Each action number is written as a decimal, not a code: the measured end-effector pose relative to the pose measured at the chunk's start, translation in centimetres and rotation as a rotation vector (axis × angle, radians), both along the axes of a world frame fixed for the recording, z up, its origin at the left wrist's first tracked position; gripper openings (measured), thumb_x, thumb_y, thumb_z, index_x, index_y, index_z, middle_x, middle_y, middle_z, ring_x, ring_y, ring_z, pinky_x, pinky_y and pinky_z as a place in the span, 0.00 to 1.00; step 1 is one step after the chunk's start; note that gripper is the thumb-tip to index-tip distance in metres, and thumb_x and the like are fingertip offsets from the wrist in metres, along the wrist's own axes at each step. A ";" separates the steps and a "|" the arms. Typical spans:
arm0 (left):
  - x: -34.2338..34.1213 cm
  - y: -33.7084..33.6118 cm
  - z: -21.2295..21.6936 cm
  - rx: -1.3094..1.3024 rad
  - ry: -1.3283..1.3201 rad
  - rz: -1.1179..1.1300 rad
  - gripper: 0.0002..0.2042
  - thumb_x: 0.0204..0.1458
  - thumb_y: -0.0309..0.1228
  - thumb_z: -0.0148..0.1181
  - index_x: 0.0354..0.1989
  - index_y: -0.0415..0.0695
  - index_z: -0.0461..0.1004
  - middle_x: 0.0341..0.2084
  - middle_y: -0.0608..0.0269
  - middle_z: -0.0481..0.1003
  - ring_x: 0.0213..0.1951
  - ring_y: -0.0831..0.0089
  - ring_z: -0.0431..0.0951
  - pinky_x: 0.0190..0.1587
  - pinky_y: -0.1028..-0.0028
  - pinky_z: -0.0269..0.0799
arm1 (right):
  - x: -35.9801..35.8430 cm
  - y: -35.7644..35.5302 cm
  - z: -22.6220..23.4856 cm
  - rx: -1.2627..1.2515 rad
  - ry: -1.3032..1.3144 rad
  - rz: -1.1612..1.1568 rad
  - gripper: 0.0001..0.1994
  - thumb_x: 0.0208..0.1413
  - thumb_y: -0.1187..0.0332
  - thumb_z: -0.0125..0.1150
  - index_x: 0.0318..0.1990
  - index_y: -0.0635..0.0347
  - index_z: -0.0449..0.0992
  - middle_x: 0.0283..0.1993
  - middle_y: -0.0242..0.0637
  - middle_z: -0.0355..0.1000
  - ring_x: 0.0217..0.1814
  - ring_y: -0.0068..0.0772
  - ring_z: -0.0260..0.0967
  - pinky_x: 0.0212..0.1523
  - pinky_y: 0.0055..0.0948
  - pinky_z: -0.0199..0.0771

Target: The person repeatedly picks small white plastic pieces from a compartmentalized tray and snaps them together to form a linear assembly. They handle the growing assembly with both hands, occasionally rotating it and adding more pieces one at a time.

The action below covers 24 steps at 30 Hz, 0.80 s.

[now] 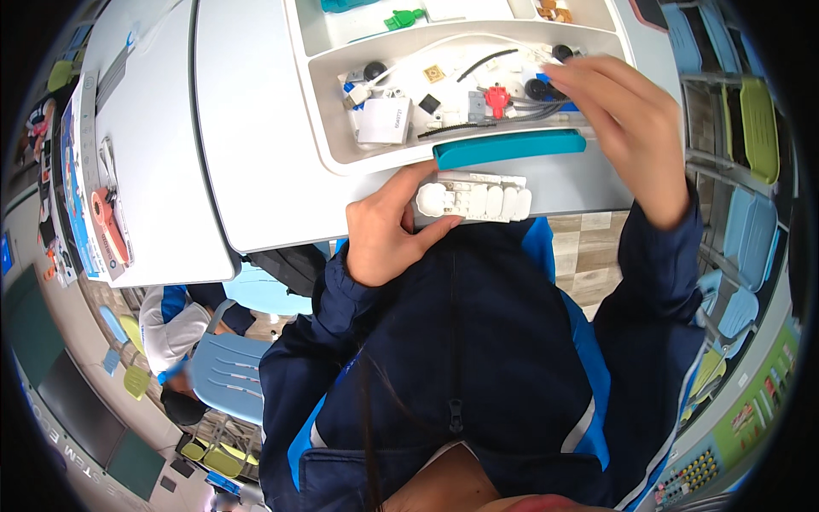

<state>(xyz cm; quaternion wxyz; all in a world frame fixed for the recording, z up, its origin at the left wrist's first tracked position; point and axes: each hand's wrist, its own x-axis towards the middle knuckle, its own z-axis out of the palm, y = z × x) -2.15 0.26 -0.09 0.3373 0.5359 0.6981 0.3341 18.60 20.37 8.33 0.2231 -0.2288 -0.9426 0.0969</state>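
My left hand (381,227) grips a white toy-brick assembly (476,200) at its left end, thumb in front and fingers behind, at the table's near edge. The assembly has a round end, studs in the middle and several rounded pieces on the right. My right hand (630,111) is over the right side of a white parts tray (322,102). Its fingertips are drawn together beside a black wheel (537,90) and the end of a white cable (452,41). What they pinch, if anything, is hidden.
The tray also holds a red piece (497,101), a white box (385,121), grey hoses and a green figure (403,19). A teal bar (510,148) lies along its front. Orange-handled scissors (108,224) lie left. A person sits near a blue chair (227,372).
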 end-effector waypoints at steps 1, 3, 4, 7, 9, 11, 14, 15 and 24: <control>-0.1 0.0 0.0 -0.023 0.004 -0.012 0.30 0.38 0.34 0.81 0.53 0.45 0.78 0.33 0.62 0.81 0.16 0.73 0.71 0.21 0.75 0.67 | -1.1 1.7 -1.0 0.021 -0.079 0.071 0.14 0.46 0.80 0.64 0.43 0.60 0.84 0.39 0.43 0.77 0.40 0.47 0.77 0.41 0.39 0.78; -0.2 0.2 0.0 0.025 0.007 -0.026 0.29 0.39 0.33 0.81 0.53 0.46 0.78 0.31 0.60 0.81 0.16 0.72 0.71 0.22 0.75 0.67 | -3.0 2.8 -1.9 0.078 -0.225 0.150 0.12 0.49 0.78 0.62 0.41 0.59 0.83 0.38 0.42 0.76 0.40 0.48 0.78 0.41 0.41 0.78; -0.2 0.2 -0.1 0.041 0.011 -0.024 0.28 0.39 0.33 0.80 0.53 0.46 0.78 0.30 0.60 0.80 0.15 0.72 0.71 0.22 0.75 0.67 | -3.9 2.9 -2.5 0.107 -0.282 0.167 0.11 0.50 0.77 0.61 0.41 0.59 0.82 0.37 0.42 0.76 0.40 0.48 0.78 0.41 0.41 0.77; 0.1 0.5 -0.2 0.129 -0.020 0.004 0.31 0.37 0.32 0.82 0.54 0.43 0.79 0.18 0.63 0.73 0.14 0.79 0.65 0.20 0.78 0.63 | -5.0 3.7 -3.2 0.133 -0.409 0.240 0.07 0.51 0.74 0.60 0.38 0.59 0.81 0.37 0.42 0.75 0.40 0.47 0.78 0.40 0.41 0.77; 0.1 0.5 -0.2 0.137 -0.016 -0.009 0.30 0.37 0.32 0.82 0.53 0.42 0.79 0.17 0.63 0.73 0.14 0.79 0.66 0.20 0.77 0.63 | -4.5 4.4 -3.1 0.126 -0.404 0.303 0.07 0.51 0.73 0.60 0.37 0.60 0.81 0.36 0.41 0.74 0.39 0.47 0.78 0.40 0.41 0.77; -0.1 0.5 -0.2 0.116 -0.011 -0.025 0.29 0.39 0.33 0.81 0.53 0.42 0.79 0.20 0.62 0.74 0.15 0.76 0.68 0.20 0.75 0.64 | -3.5 4.0 -2.1 -0.049 -0.195 0.262 0.06 0.53 0.75 0.64 0.39 0.63 0.81 0.38 0.41 0.77 0.40 0.45 0.79 0.40 0.35 0.79; -0.3 -0.1 -0.2 0.071 0.008 -0.022 0.27 0.43 0.36 0.79 0.53 0.44 0.79 0.25 0.60 0.78 0.15 0.70 0.71 0.21 0.72 0.67 | -0.4 1.5 0.7 -0.309 0.014 0.140 0.08 0.52 0.77 0.69 0.41 0.65 0.82 0.42 0.43 0.80 0.41 0.42 0.80 0.41 0.31 0.80; -0.4 -0.2 -0.3 0.068 0.018 -0.015 0.27 0.43 0.36 0.79 0.53 0.44 0.79 0.24 0.60 0.77 0.15 0.70 0.71 0.21 0.72 0.66 | 0.8 0.4 1.7 -0.382 0.022 0.094 0.10 0.51 0.78 0.72 0.41 0.65 0.82 0.44 0.45 0.81 0.41 0.41 0.81 0.41 0.31 0.80; -0.4 0.4 -0.6 0.056 -0.001 -0.024 0.25 0.39 0.33 0.83 0.45 0.37 0.81 0.18 0.63 0.74 0.14 0.79 0.66 0.19 0.79 0.61 | 4.2 -7.3 -5.0 -0.965 0.293 -0.327 0.11 0.52 0.85 0.67 0.44 0.68 0.84 0.46 0.44 0.78 0.39 0.33 0.80 0.39 0.25 0.80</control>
